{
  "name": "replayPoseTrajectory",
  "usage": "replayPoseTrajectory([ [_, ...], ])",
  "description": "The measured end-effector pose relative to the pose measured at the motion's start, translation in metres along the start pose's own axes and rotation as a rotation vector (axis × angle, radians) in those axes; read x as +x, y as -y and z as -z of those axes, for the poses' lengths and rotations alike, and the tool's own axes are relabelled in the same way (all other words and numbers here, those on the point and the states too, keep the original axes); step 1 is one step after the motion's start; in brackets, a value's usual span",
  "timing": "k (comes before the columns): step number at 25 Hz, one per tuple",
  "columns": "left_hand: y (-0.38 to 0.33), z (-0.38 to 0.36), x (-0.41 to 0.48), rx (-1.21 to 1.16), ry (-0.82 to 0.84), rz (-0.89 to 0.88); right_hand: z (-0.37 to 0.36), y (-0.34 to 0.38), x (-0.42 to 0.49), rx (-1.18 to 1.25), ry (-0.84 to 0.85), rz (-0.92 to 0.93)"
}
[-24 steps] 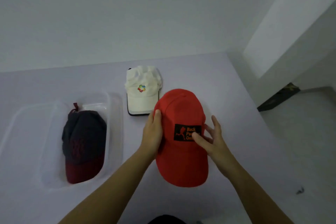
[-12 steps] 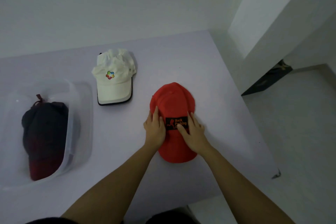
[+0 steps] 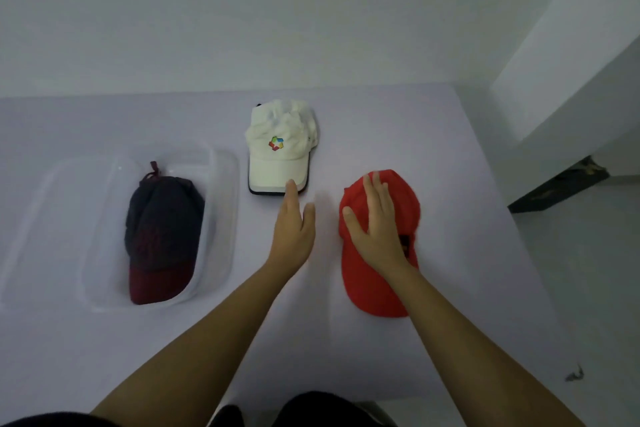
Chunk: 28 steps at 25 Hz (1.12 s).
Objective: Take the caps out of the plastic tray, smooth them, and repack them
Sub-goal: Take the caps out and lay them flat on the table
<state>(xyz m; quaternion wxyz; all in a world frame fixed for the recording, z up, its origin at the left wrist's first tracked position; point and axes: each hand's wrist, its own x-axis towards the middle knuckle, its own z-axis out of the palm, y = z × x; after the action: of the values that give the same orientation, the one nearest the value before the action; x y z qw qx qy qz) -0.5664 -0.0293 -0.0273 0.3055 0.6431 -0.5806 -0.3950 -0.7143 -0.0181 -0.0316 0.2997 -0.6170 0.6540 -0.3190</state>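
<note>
A red cap (image 3: 370, 284) lies flat on the table at the right, brim toward me. My right hand (image 3: 375, 229) presses on its crown with straight, spread fingers and hides the black patch. My left hand (image 3: 294, 229) is off the red cap, fingers straight, its fingertips at the brim of a cream cap (image 3: 278, 156) with a coloured logo. A dark navy cap with a maroon brim (image 3: 161, 239) sits inside the clear plastic tray (image 3: 225, 218) at the left.
The pale table (image 3: 450, 184) ends at its right edge near a white wall corner (image 3: 571, 62), with floor below. A dark object (image 3: 561, 187) lies on the floor by the wall. My dark-clothed knees (image 3: 311, 409) are at the table's near edge.
My left hand has left the red cap and moved left and forward to the cream cap's brim. My right hand slid up onto the red cap's crown. The camera view shifted.
</note>
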Motion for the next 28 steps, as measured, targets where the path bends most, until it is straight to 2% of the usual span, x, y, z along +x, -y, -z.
replayPoseTrajectory([
  [5,0.041,0.113,-0.006,0.014,-0.196,0.081,-0.09,0.075,0.007,0.034,0.15,0.135],
  [9,0.096,0.189,-0.013,0.042,-0.316,0.222,-0.163,0.133,0.004,0.09,0.261,0.15],
  [12,0.13,0.224,-0.014,0.033,-0.271,0.355,-0.208,0.166,0.01,0.006,0.323,0.098],
  [16,0.159,0.243,-0.006,-0.13,-0.119,0.439,-0.253,0.191,0.028,0.005,0.468,-0.142],
  [19,0.171,0.249,0.0,-0.166,-0.054,0.431,-0.263,0.193,0.037,0.007,0.486,-0.246],
  [22,0.16,0.259,0.002,-0.124,-0.058,0.422,-0.252,0.198,0.041,0.052,0.433,-0.21],
  [25,0.137,0.278,-0.002,-0.112,-0.139,0.242,-0.215,0.214,0.046,0.192,0.411,-0.197],
  [28,0.092,0.292,-0.011,-0.36,-0.23,0.132,-0.164,0.232,0.038,0.397,0.39,-0.159],
])
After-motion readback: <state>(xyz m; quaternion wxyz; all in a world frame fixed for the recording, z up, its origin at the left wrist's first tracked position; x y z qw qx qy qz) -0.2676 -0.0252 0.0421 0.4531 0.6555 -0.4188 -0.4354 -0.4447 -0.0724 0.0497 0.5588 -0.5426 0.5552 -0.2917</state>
